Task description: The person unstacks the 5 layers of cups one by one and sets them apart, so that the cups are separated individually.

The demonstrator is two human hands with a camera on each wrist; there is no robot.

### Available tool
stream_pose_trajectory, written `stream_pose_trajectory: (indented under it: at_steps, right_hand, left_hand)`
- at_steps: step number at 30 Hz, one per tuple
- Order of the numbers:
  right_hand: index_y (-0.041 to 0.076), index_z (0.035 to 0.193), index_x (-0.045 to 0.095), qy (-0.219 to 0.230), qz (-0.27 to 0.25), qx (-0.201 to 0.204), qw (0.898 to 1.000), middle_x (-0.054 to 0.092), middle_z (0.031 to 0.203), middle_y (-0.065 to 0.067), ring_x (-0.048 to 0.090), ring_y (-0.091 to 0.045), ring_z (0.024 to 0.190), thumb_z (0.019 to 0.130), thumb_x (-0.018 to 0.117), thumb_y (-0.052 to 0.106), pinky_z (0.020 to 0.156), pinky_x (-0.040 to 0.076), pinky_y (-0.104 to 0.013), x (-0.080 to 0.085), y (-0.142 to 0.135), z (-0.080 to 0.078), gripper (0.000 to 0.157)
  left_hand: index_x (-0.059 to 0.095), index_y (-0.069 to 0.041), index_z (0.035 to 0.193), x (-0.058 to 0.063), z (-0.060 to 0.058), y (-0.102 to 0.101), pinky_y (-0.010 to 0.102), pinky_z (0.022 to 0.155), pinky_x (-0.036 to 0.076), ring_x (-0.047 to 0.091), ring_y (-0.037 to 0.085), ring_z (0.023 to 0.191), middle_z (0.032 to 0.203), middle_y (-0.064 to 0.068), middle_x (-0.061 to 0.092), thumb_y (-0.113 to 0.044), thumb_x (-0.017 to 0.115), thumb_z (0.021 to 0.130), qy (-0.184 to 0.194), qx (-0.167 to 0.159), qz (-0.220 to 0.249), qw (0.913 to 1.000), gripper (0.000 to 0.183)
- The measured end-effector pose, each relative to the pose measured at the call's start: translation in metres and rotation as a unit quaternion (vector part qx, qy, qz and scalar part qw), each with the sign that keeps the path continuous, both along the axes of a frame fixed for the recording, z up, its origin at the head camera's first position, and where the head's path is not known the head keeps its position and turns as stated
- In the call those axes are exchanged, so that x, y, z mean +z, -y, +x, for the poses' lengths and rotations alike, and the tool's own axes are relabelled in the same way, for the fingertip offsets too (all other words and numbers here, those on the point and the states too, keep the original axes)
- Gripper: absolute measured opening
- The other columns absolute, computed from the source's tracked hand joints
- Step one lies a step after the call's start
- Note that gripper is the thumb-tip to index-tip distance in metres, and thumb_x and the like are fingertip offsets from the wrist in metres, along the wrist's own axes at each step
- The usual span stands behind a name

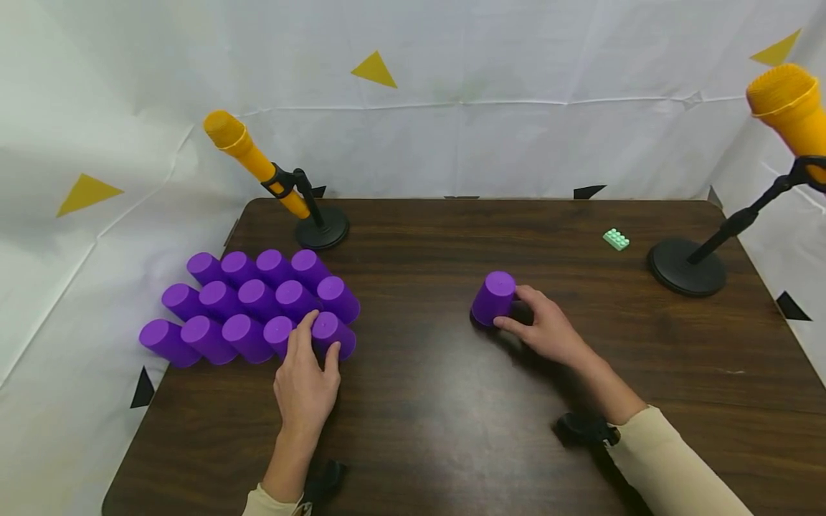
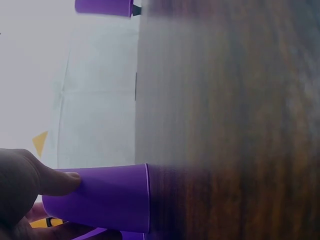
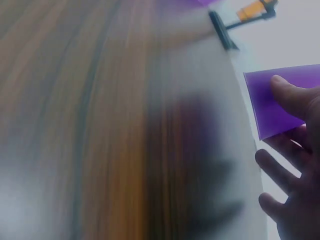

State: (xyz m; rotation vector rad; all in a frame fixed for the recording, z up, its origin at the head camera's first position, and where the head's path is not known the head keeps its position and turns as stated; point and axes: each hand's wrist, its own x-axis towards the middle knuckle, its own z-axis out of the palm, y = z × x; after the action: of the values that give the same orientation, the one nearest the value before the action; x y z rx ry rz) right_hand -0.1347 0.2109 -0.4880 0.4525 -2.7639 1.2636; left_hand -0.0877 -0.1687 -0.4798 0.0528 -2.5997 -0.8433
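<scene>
Several purple plastic cups stand upside down in three rows on the left of the dark wooden table. My left hand holds the front row's rightmost cup, thumb on its near side. In the left wrist view the thumb presses the wall of that cup, with fingers round its far side. Toward the table's middle, my right hand grips a single upside-down purple cup between thumb and fingers. The right wrist view has the thumb on this cup and two lower fingers off it.
A yellow microphone on a black stand is behind the cups at the back left. Another yellow microphone leans from a stand at the right. A small mint-green toy brick lies near the back right edge. White sheeting hangs behind the table.
</scene>
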Motion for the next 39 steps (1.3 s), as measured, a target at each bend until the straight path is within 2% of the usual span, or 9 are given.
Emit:
stream_pose_trajectory:
  at_steps: [7, 16, 20, 27, 34, 39]
  right_hand:
    - [0.004, 0.131, 0.057, 0.013, -0.023, 0.062, 0.998, 0.062, 0.122, -0.011, 0.056, -0.027, 0.118, 0.087, 0.076, 0.025, 0.101, 0.043, -0.048, -0.003, 0.059, -0.025, 0.051]
    - [0.004, 0.136, 0.054, 0.023, -0.017, 0.092, 0.995, 0.061, 0.124, -0.009, 0.058, -0.027, 0.117, 0.089, 0.074, 0.028, 0.1, 0.044, -0.044, 0.0, 0.131, -0.07, 0.056]
    - [0.005, 0.141, 0.049, 0.032, -0.006, 0.089, 0.996, 0.059, 0.128, -0.009, 0.056, -0.025, 0.12, 0.091, 0.072, 0.029, 0.102, 0.042, -0.042, 0.001, 0.158, -0.084, 0.06]
    - [0.006, 0.143, 0.048, 0.02, 0.01, 0.05, 0.999, 0.058, 0.13, -0.008, 0.053, -0.023, 0.121, 0.091, 0.071, 0.034, 0.103, 0.041, -0.04, -0.008, 0.192, -0.105, 0.064]
    - [0.009, 0.144, 0.047, 0.018, 0.06, 0.04, 0.997, 0.057, 0.135, -0.007, 0.05, -0.023, 0.122, 0.091, 0.069, 0.04, 0.107, 0.035, -0.04, -0.017, 0.208, -0.113, 0.065]
    - [0.011, 0.144, 0.048, 0.013, 0.099, 0.039, 0.994, 0.057, 0.135, -0.004, 0.05, -0.022, 0.119, 0.091, 0.067, 0.043, 0.109, 0.031, -0.041, -0.018, 0.214, -0.114, 0.065]
  left_hand:
    - [0.05, -0.019, 0.141, -0.001, 0.0, 0.002, 0.057, 0.066, 0.051, 0.065, 0.04, 0.089, 0.121, 0.011, 0.061, -0.02, 0.075, 0.087, 0.002, 0.0, 0.002, 1.0, 0.059]
    - [0.05, -0.02, 0.141, 0.0, -0.001, 0.001, 0.057, 0.065, 0.051, 0.066, 0.041, 0.086, 0.122, 0.011, 0.061, -0.02, 0.076, 0.087, 0.0, -0.001, 0.002, 1.0, 0.06]
    - [0.049, -0.019, 0.141, 0.0, -0.001, 0.001, 0.057, 0.066, 0.051, 0.066, 0.041, 0.087, 0.122, 0.011, 0.061, -0.02, 0.075, 0.087, 0.0, -0.002, 0.003, 1.0, 0.06]
    - [0.049, -0.019, 0.141, 0.0, -0.001, 0.002, 0.055, 0.064, 0.053, 0.066, 0.039, 0.084, 0.122, 0.012, 0.061, -0.019, 0.075, 0.088, 0.001, -0.006, 0.002, 1.0, 0.06]
    - [0.049, -0.019, 0.142, 0.001, 0.0, 0.001, 0.055, 0.061, 0.052, 0.066, 0.039, 0.079, 0.12, 0.011, 0.061, -0.017, 0.076, 0.087, 0.001, -0.006, -0.001, 1.0, 0.061]
    - [0.049, -0.019, 0.142, 0.002, 0.0, 0.001, 0.054, 0.061, 0.052, 0.066, 0.039, 0.079, 0.121, 0.011, 0.061, -0.015, 0.076, 0.086, 0.002, -0.005, 0.001, 1.0, 0.062]
